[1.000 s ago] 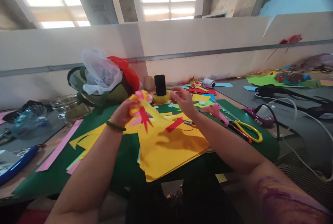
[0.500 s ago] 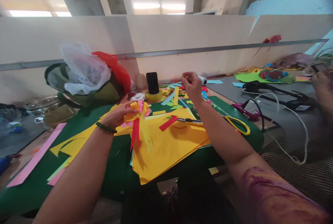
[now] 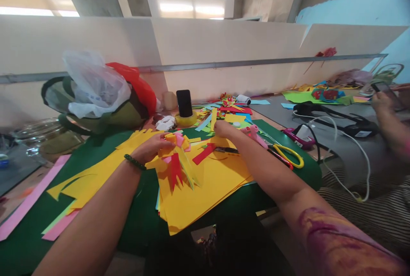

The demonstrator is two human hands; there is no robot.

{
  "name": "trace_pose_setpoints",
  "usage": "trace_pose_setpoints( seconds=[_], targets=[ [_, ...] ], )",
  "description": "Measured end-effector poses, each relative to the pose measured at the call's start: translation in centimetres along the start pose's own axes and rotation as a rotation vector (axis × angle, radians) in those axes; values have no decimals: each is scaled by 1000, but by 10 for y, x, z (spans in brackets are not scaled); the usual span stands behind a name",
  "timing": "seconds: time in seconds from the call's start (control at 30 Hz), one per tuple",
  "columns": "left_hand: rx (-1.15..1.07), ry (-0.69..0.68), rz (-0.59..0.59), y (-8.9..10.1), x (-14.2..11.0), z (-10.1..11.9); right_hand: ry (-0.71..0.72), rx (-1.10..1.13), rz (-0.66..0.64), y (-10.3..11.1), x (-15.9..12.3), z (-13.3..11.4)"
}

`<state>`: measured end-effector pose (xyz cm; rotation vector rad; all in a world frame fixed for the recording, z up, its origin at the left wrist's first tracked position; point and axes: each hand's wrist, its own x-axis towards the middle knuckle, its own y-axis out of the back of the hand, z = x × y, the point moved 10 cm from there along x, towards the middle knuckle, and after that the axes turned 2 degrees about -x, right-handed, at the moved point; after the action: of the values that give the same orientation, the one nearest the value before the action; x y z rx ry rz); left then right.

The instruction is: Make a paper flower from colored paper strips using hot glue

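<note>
My left hand (image 3: 153,148) is closed on a paper rosette (image 3: 175,141) of yellow and pink loops, with red and pale yellow notched tails hanging from it. It is held over a stack of yellow paper sheets (image 3: 205,190). My right hand (image 3: 224,130) is low above the far side of the stack, fingers curled in; what they hold, if anything, is hidden. Near my right wrist lie a box cutter (image 3: 226,150) and a red paper strip (image 3: 203,154). A pink glue gun (image 3: 256,136) is partly behind my right forearm, and yellow-handled scissors (image 3: 290,155) lie to its right.
Behind stand a phone (image 3: 184,103) on a yellow tape roll (image 3: 185,118) and finished-looking rosettes (image 3: 231,101) among paper scraps. A bag (image 3: 96,101) is at left. Yellow cutouts (image 3: 86,173) cover the green cloth. A power strip (image 3: 299,138) and another person's hand (image 3: 384,101) are at right.
My right hand has come down and toward me from the back of the table, where it was raised in a pinch. My left hand and the rosette have shifted slightly right.
</note>
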<state>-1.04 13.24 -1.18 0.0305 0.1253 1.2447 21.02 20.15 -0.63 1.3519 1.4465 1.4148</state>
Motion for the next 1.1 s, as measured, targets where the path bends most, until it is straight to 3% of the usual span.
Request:
trace_pose_setpoints(
  seconds=[0.1, 0.4, 0.63, 0.77, 0.83, 0.93, 1.0, 1.1],
  targets=[
    [-7, 8, 9, 1, 0, -1, -15, -126, -93, -17, -3, -4],
    [-12, -25, 2, 2, 2, -3, 76, -302, -150, -22, -5, -25],
    [0, -40, 12, 0, 0, 3, 49, -262, -64, -1, -12, -26],
    [-39, -12, 15, -1, -1, 3, 104, -198, -53, 8, -18, -36],
    [-55, -9, 34, -1, -2, 3, 145, -104, 16, 26, -24, -46],
    [-67, -12, 70, 1, -2, 4, 145, 139, 259, 79, -46, -47],
    [-69, -12, 77, 1, -2, 3, 131, 235, 395, 115, -70, -38],
    [-81, -48, 86, 3, 2, 1, 107, 240, 512, 149, -105, -9]
  ],
)
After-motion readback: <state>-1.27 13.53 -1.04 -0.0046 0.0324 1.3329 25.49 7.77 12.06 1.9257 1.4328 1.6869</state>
